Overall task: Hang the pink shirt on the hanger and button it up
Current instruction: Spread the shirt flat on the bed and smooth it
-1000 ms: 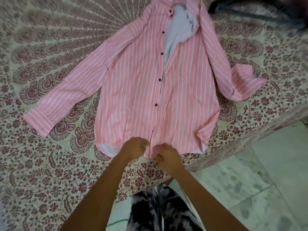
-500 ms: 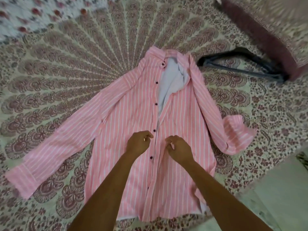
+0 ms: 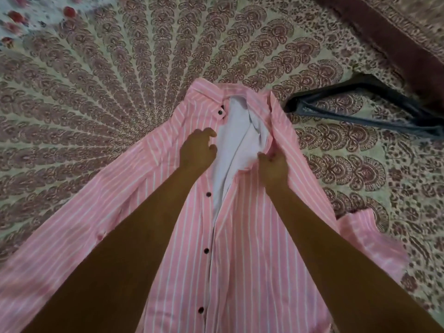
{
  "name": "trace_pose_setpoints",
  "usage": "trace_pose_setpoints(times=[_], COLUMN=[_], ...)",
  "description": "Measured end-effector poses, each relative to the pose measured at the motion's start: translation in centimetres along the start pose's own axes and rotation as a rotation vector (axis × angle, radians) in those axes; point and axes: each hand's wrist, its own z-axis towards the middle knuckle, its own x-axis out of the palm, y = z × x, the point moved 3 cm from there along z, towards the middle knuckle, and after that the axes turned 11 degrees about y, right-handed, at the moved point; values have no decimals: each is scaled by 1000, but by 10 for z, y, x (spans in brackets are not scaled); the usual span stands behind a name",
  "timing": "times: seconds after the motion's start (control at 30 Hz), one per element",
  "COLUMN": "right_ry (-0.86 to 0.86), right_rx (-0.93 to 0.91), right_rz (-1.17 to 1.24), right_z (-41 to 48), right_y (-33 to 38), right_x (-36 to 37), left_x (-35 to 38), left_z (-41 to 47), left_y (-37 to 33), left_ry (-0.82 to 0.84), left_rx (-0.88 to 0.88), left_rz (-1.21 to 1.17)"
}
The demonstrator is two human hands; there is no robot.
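Observation:
The pink striped shirt (image 3: 252,248) lies face up on the bed with its collar away from me. Its lower front is closed along a row of dark buttons, and the chest gapes open on the white inside. My left hand (image 3: 198,151) is at the edge of the button strip near the chest, its finger and thumb apart. My right hand (image 3: 274,168) pinches the opposite front edge, level with the left hand. A dark hanger (image 3: 384,122) lies flat on the bed to the right of the collar, apart from the shirt.
A patterned maroon and cream bedspread (image 3: 120,80) covers the bed. A raised fold with a dark maroon border (image 3: 396,44) runs across the top right, just behind the hanger. A floral cloth (image 3: 14,20) shows at the top left.
Both hands have moved up the shirt front from the hem to the chest opening. The view has shifted up the bed, so the hanger is now fully in sight.

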Motion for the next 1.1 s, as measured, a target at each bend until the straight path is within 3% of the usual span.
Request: trace_pose_setpoints(times=[0.13,0.23,0.33,0.43,0.57,0.67,0.77,0.87,0.97,1.1], right_ry=[-44,-31,185,415,422,261,145,272,401,347], right_rx=[60,-101,-381,-458,-518,-669,-683,-688,-594,-634], right_rz=[195,9,-207,-190,-281,-560,-631,-782,-947,-856], right_z=[30,47,48,53,62,66,72,78,80,81], right_y=[34,62,89,90,68,69,87,95,84,78], right_x=[8,14,35,59,65,58,53,62,65,63], left_x=[-5,-10,-11,-19,-33,-35,-27,-12,-8,-2], left_z=[38,62,81,91,89,82,73,64,62,50], left_y=[-7,-9,-13,-6,25,35,26,20,29,34], left_ry=[-25,-9,44,-23,-111,-121,-94,15,-36,-49], left_rx=[-16,-48,-13,-73,-148,-99,-15,-50,-170,-190], left_rz=[93,248,307,343,154,21,-143,-223,-390,-547])
